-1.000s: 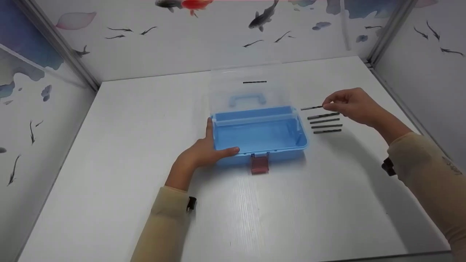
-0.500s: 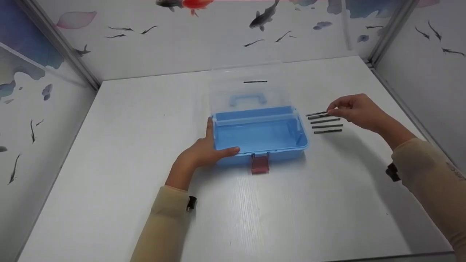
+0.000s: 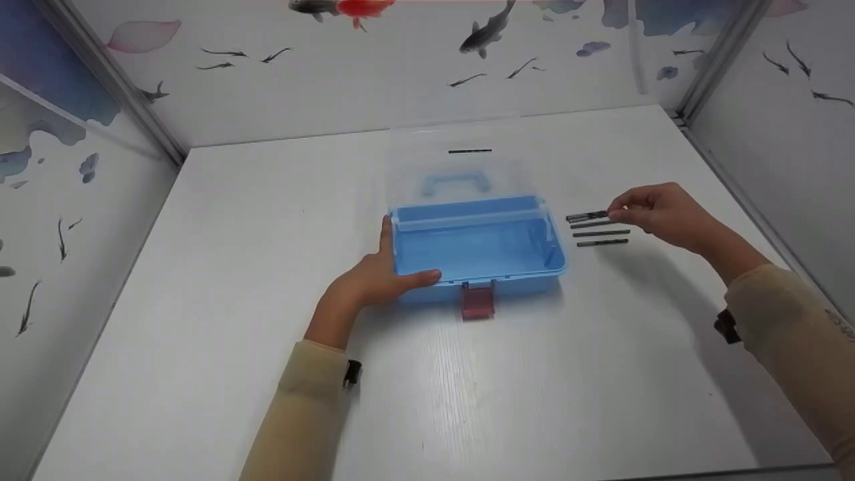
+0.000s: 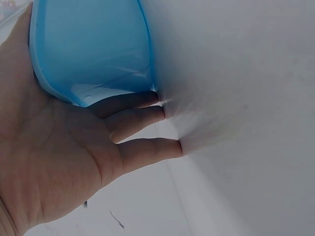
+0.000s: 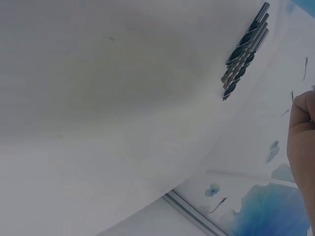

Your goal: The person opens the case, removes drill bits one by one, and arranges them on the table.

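A blue plastic toolbox [image 3: 477, 290] stands mid-table with its clear lid [image 3: 427, 143] swung back. My left hand [image 3: 367, 277] rests against its left end, thumb lying along the front rim and index finger along the side. Straight fingers [image 4: 142, 152] show beside the blue wall in the left wrist view. To the right of the toolbox, my right hand [image 3: 661, 214] pinches the end of a drill bit [image 3: 588, 216] between thumb and index finger, over the row of bits. The other drill bits [image 5: 246, 49] lie roughly parallel there.
One more dark drill bit [image 3: 469, 151] shows at the clear lid, behind its blue handle [image 3: 456, 179]. A red latch [image 3: 477, 302] hangs at the toolbox front. Printed panels [image 3: 320, 93] wall the white table [image 3: 234, 267] at the back and sides.
My right hand has moved toward me and slightly right, bringing the pinched drill bit down to the row, where it now overlaps another bit. The left hand and toolbox stay put.
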Demonstrator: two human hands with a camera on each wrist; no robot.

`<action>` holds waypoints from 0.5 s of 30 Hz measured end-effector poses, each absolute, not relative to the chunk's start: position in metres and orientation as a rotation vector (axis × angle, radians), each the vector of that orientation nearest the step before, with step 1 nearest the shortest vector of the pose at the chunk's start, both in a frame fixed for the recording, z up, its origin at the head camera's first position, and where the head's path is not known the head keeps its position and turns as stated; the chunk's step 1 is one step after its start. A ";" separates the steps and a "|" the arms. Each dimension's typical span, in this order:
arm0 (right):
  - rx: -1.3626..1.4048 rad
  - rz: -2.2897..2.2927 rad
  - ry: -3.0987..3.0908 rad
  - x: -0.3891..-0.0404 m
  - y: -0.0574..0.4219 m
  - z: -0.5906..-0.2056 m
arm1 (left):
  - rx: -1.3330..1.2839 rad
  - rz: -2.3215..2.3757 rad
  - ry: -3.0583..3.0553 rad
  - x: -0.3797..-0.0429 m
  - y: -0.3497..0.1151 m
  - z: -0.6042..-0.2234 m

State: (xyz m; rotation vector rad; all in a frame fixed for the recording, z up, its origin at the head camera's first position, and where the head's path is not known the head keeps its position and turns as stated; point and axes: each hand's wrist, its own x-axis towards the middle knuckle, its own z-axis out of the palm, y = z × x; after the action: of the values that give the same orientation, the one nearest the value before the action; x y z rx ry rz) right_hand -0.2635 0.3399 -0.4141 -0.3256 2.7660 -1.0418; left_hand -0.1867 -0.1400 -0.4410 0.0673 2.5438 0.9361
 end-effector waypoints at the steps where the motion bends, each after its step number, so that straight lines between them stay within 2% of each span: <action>1: -0.327 -1.037 2.768 -0.263 0.341 -0.415 | 0.064 0.936 2.544 -0.187 -0.140 -0.441; 15: -0.294 -0.974 2.732 -0.258 0.353 -0.433 | 0.058 0.928 2.536 -0.187 -0.141 -0.443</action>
State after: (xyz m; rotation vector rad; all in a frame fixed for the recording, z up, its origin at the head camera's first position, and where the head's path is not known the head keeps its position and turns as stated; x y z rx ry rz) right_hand -0.2580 0.3532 -0.4328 -0.2945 2.7324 -0.9739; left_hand -0.1869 -0.1413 -0.4432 0.0584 2.5364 0.9281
